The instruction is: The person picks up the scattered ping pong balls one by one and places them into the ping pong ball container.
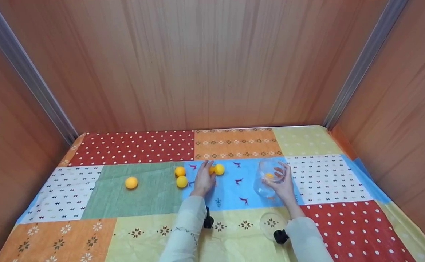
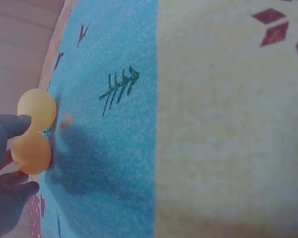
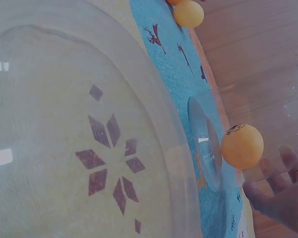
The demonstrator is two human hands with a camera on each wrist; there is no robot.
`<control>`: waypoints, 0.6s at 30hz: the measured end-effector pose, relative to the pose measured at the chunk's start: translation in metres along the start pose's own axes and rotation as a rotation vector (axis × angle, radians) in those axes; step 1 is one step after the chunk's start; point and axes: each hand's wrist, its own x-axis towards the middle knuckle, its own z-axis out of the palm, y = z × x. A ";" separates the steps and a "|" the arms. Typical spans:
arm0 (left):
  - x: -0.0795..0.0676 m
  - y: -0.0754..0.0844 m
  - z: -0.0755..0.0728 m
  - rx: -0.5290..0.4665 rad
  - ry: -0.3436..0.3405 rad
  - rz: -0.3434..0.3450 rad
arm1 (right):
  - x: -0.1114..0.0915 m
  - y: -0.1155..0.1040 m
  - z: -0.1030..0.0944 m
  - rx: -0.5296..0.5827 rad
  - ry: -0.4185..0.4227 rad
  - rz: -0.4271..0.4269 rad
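Note:
My left hand (image 1: 204, 181) reaches down at an orange table tennis ball (image 2: 32, 152), with thumb and fingers spread around it. Touching that ball is a yellow ball (image 1: 219, 169), which the thumb tip overlaps in the left wrist view. My right hand (image 1: 284, 183) grips a clear jar (image 1: 263, 189) by its side, thumb at the front and fingers round the far side. Inside the jar is one orange ball (image 3: 242, 146) with dark print, seen through the wall.
Left of my left hand lie an orange ball (image 1: 180, 171) and a yellow ball (image 1: 181, 182), close together. Farther left rests another orange ball (image 1: 131, 183). A clear round disc (image 1: 273, 225) lies near my right forearm. Wooden panels (image 1: 212, 65) stand behind and beside the patchwork cloth (image 1: 143, 203).

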 end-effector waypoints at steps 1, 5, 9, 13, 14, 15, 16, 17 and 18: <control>0.000 0.000 0.000 0.002 0.002 0.000 | 0.000 0.000 0.000 0.001 -0.002 -0.002; 0.001 -0.001 0.002 0.010 0.024 0.015 | 0.000 0.002 0.000 -0.001 -0.003 -0.020; 0.000 -0.002 0.003 0.004 0.034 0.000 | 0.000 0.006 0.000 -0.021 -0.007 -0.034; -0.001 -0.003 0.004 -0.013 0.031 -0.034 | -0.001 0.006 0.001 -0.042 -0.003 -0.052; 0.000 -0.003 0.004 -0.020 0.032 -0.035 | -0.001 0.006 0.001 -0.048 -0.003 -0.056; 0.000 -0.003 0.004 -0.025 0.036 -0.032 | -0.001 0.005 0.000 -0.045 0.000 -0.059; 0.000 -0.003 0.004 -0.033 0.039 -0.032 | -0.001 0.005 0.000 -0.038 0.001 -0.059; 0.000 -0.003 0.004 -0.041 0.042 -0.030 | -0.001 0.004 0.000 -0.033 0.001 -0.059; 0.001 -0.004 0.004 -0.050 0.046 -0.027 | -0.001 0.004 0.000 -0.027 0.000 -0.056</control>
